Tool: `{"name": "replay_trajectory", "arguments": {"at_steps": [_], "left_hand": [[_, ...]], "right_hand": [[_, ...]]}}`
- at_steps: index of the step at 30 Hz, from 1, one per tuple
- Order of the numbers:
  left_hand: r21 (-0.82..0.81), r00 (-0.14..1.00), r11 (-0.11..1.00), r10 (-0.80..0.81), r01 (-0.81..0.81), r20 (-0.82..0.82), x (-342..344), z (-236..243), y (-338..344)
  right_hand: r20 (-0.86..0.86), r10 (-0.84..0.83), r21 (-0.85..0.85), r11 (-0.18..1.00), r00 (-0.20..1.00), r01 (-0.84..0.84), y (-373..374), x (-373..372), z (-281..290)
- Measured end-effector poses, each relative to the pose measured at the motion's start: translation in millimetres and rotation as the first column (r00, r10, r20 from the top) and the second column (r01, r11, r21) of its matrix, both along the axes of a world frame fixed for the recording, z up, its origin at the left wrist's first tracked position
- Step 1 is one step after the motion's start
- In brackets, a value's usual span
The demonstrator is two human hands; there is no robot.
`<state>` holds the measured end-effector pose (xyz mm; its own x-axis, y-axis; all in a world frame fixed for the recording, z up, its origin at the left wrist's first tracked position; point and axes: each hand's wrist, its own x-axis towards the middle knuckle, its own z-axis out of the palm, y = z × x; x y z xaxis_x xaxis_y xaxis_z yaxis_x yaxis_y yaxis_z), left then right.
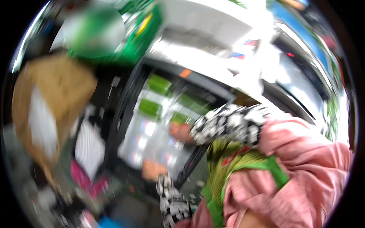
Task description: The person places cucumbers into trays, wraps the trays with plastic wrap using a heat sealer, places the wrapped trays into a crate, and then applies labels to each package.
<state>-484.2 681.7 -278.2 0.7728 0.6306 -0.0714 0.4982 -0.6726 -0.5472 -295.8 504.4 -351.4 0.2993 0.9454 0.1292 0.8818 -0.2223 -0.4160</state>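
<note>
A black bin (122,114) holds clear plastic packs (140,133) in two rows, several with green contents (150,108) toward the far end. My left hand (154,169), in a black-and-white patterned sleeve, touches the near left end of the packs. My right hand (180,131), in the same kind of sleeve, is on the right row beside a green pack. Both hands are smeared by motion, so their fingers' grip is unclear.
A brown paper sack (64,83) stands left, near a pink item (87,182). A green crate (140,41) is at the back left. A white surface (205,19) lies beyond the bin; a machine with a dark frame (296,87) is at the right.
</note>
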Motion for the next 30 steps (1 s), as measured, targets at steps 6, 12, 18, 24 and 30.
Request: {"name": "replay_trajectory", "arguments": {"at_steps": [6,12,18,24,30], "left_hand": [[-0.358,0.924,0.891,-0.350,0.279,-0.153,35,43,-30],[-0.282,0.750,0.732,-0.448,0.620,0.487,89,177,-86],[-0.167,0.198,0.334,-0.061,0.928,0.978,242,311,-257],[-0.315,0.333,-0.497,-0.054,0.809,0.941,321,370,-510],[-0.600,0.692,-0.783,-0.342,0.164,0.636,286,391,-796]], "right_hand": [[0.167,0.159,0.483,0.847,0.973,-0.221,-38,9,134],[-0.391,-0.199,0.566,0.718,0.899,0.405,-265,6,305],[-0.677,-0.721,0.394,-0.185,0.147,0.900,-506,-72,356],[-0.942,0.057,0.095,-0.900,0.331,0.426,-742,-167,278],[-0.855,0.118,0.122,-0.900,0.505,0.418,-896,-189,183]]}}
